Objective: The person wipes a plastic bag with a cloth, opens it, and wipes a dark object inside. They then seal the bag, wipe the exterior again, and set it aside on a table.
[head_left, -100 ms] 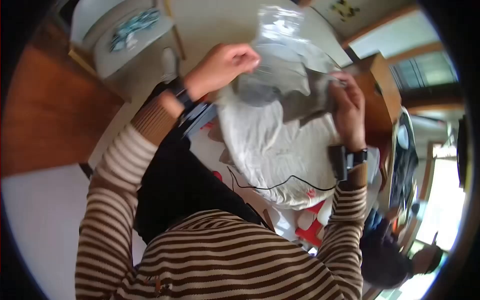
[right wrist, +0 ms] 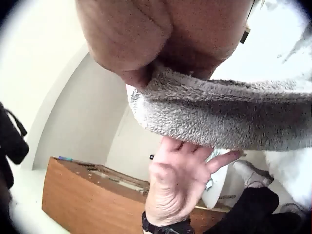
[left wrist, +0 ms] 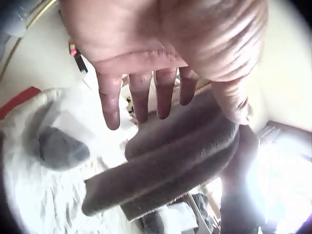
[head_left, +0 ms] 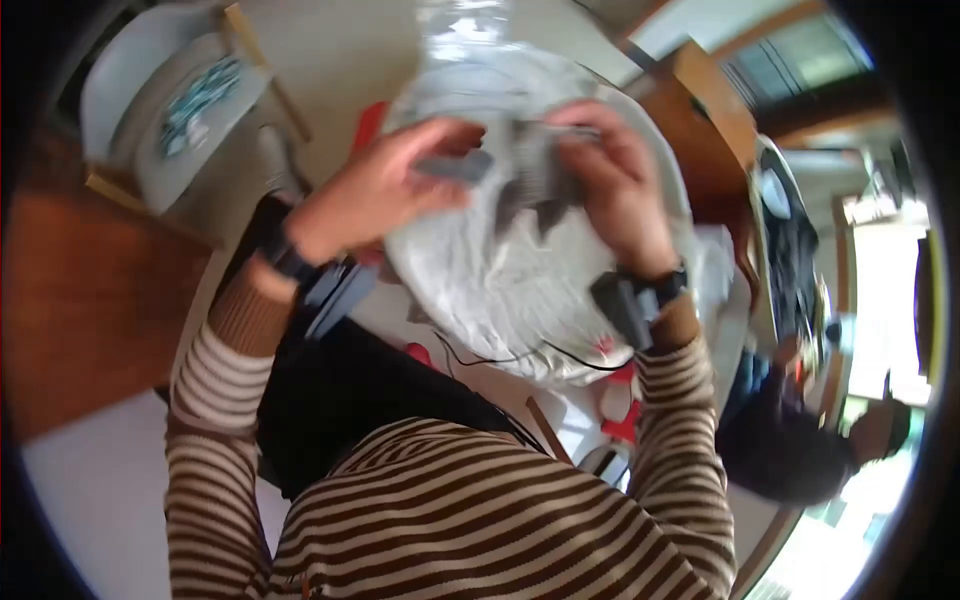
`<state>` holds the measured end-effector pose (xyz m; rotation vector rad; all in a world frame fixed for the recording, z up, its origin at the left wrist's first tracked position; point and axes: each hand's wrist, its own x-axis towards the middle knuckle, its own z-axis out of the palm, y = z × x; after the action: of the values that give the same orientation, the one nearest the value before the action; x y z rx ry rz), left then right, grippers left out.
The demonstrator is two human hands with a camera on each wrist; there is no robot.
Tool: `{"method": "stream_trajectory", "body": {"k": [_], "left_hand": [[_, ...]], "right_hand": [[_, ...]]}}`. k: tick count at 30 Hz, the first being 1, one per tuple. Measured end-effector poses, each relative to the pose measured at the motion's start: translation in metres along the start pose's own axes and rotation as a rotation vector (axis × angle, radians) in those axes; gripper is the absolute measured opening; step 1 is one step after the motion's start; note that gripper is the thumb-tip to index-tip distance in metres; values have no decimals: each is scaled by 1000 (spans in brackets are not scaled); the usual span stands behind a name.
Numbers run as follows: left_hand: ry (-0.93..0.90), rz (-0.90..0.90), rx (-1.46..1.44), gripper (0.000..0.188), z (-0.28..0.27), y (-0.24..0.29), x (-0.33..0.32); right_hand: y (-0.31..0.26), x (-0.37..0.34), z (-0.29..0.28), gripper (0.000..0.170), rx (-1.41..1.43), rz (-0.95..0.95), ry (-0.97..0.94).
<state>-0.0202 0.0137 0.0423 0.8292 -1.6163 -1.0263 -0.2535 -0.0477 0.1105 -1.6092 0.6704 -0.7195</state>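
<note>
My right hand [head_left: 625, 195] pinches one end of a folded grey fuzzy cloth [head_left: 545, 185] above a round surface with a wrinkled white cover [head_left: 540, 290]. Seen in the right wrist view, the cloth [right wrist: 209, 117] stretches sideways from the curled fingers. My left hand [head_left: 370, 190] is to its left, with fingers apart. In the left wrist view four fingers of this hand [left wrist: 156, 44] extend in front of the folded cloth [left wrist: 170, 156]; whether the thumb touches it, I cannot tell. A dark grey bundle [left wrist: 61, 148] lies under clear plastic on the white cover.
Clear plastic [head_left: 465, 50] lies at the far side of the white cover. A black cable [head_left: 585, 362] crosses its near edge. At the left are a chair [head_left: 120, 100] and a brown wooden surface [head_left: 100, 310]; another person [head_left: 785, 440] is at the right.
The head view has shifted. My hands are closer together, and the left one has uncurled its fingers. The grey cloth has moved nearer to the left hand, still in the right hand's hold.
</note>
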Motion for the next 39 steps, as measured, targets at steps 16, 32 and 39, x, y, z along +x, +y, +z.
{"method": "stream_trajectory", "body": {"k": [16, 32, 39], "left_hand": [[90, -599, -296, 36, -40, 39, -160], [275, -755, -617, 36, 2, 45, -259], [-87, -756, 140, 30, 27, 83, -305]], "right_hand": [[166, -235, -379, 45, -1437, 404, 828], [140, -167, -305, 26, -767, 289, 595], [-32, -69, -129, 18, -1150, -21, 363]]}}
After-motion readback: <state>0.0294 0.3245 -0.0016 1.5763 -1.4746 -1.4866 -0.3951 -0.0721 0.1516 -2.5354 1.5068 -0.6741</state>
